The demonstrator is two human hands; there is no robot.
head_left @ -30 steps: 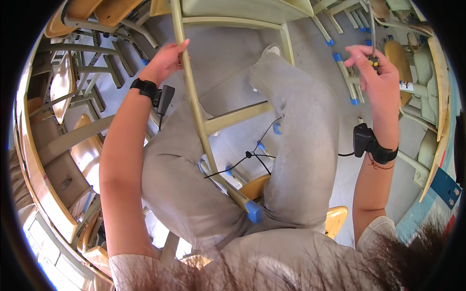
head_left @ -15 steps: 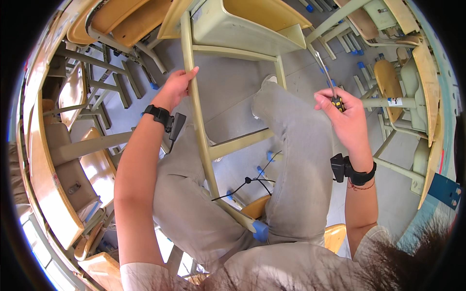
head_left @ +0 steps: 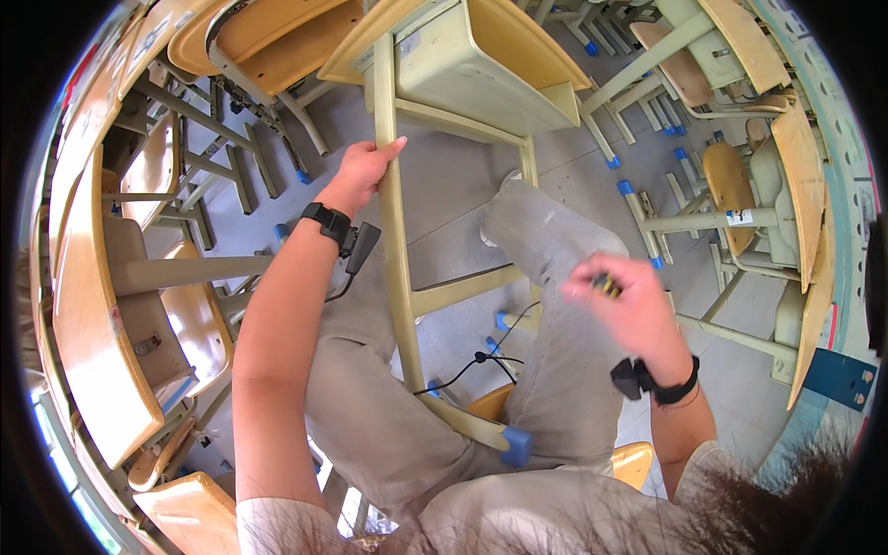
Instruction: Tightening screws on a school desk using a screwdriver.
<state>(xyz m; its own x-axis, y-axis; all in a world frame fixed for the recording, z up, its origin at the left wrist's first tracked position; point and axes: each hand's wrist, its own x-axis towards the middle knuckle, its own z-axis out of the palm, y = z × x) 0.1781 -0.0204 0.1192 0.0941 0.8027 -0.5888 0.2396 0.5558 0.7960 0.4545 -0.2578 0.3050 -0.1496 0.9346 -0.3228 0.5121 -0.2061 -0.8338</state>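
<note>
2 hands work: our left hand (head_left: 363, 172) grips the pale green metal desk leg (head_left: 392, 231) firmly (steadying helps); beside it, our right hand (head_left: 629, 310) pinches a small yellow-black tool (head_left: 606, 286).

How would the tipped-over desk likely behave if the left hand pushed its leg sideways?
The desk looks stiff: metal tube frame with crossbars, so it should move as one piece. With its legs toward the person and its wooden top away, it is probably top-heavy and apt to swing or tip. The left hand grips a smooth painted leg, which may slip a little.
</note>
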